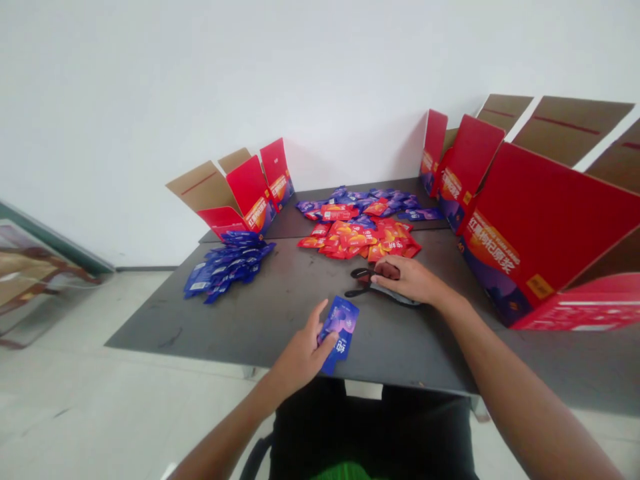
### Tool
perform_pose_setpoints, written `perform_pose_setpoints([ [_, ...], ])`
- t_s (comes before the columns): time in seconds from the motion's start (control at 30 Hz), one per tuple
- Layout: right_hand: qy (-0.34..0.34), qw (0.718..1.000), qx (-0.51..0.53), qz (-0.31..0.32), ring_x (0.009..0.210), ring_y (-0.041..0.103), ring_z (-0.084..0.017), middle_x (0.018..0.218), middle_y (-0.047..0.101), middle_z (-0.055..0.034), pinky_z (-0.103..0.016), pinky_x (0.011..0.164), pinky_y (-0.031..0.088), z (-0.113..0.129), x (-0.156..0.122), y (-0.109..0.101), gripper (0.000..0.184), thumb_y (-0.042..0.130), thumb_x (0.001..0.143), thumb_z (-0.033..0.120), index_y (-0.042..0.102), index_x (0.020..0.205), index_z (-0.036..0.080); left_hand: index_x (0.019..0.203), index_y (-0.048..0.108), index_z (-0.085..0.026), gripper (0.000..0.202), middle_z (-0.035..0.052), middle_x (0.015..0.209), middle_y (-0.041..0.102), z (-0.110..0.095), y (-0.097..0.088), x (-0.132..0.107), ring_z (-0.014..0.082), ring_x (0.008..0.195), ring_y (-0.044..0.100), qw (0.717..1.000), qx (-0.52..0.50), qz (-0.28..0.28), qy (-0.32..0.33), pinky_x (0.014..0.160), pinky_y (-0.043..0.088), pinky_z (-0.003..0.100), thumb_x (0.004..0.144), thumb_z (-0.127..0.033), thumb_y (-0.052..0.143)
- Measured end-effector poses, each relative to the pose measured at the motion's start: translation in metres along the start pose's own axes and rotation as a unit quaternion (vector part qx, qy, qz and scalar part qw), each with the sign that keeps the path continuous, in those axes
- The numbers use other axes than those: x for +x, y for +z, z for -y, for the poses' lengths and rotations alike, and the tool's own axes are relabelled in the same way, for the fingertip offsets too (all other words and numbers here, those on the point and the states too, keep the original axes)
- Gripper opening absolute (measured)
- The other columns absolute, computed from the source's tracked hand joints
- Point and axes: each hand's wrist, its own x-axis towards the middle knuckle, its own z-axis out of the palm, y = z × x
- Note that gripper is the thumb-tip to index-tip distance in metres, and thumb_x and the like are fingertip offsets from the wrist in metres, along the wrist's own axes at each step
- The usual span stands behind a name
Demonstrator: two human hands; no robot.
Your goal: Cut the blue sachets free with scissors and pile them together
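Note:
My left hand (303, 350) holds a blue and purple sachet (345, 319) near the table's front edge. The thumb presses on its face, and the index finger sticks out past its edge. A second blue piece shows below it; whether it is a separate sachet I cannot tell. To the right, my right hand (407, 279) is closed on a soft-looking brown and grey item with black loops (367, 283), down at the tabletop. Its kind is unclear, since the fingers cover part of it. Just beyond that hand lies a pile of red and orange sachets (355, 240).
Blue sachets (227, 263) form an overlapping heap at the left, before open red cartons (250, 193). More purple sachets (385, 198) lie at the back. Large open red cartons (525, 233) line the right side of the dark table (165, 327). A white wall (320, 80) stands behind.

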Motion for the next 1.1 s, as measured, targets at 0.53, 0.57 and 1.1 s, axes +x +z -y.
perform_pose_setpoints([
  [0.53, -0.037, 0.980, -0.034, -0.192, 0.086, 0.068, -0.023, 0.097, 0.072, -0.0041, -0.035, 0.078, 0.051, 0.022, 0.001, 0.010, 0.030, 0.065, 0.096, 0.053, 0.067, 0.104, 0.024, 0.134, 0.067, -0.021, 0.032, 0.0114, 0.136, 0.064, 0.043, 0.031, -0.066, 0.0270, 0.125, 0.058, 0.809, 0.414, -0.191, 0.371, 0.104, 0.049, 0.041, 0.103, -0.027, 0.060],
  [0.57, -0.039, 0.977, -0.033, -0.205, 0.088, 0.068, -0.024, 0.098, 0.072, -0.0045, -0.036, 0.080, 0.052, 0.031, 0.000, 0.013, 0.029, 0.065, 0.096, 0.052, 0.066, 0.105, 0.025, 0.132, 0.067, -0.020, 0.031, 0.0109, 0.135, 0.066, 0.044, 0.031, -0.065, 0.0259, 0.125, 0.059, 0.809, 0.407, -0.187, 0.381, 0.103, 0.049, 0.040, 0.103, -0.024, 0.060],
  [1.1, -0.111, 0.974, -0.161, -0.118, 0.102, 0.065, -0.027, 0.112, 0.067, -0.0106, -0.042, 0.088, 0.055, 0.066, -0.003, 0.066, 0.019, 0.062, 0.101, 0.037, 0.060, 0.112, 0.021, 0.131, 0.069, -0.023, 0.035, 0.0048, 0.134, 0.071, 0.049, 0.026, -0.066, 0.0200, 0.127, 0.063, 0.834, 0.375, -0.155, 0.373, 0.095, 0.039, 0.037, 0.111, -0.024, 0.041],
])
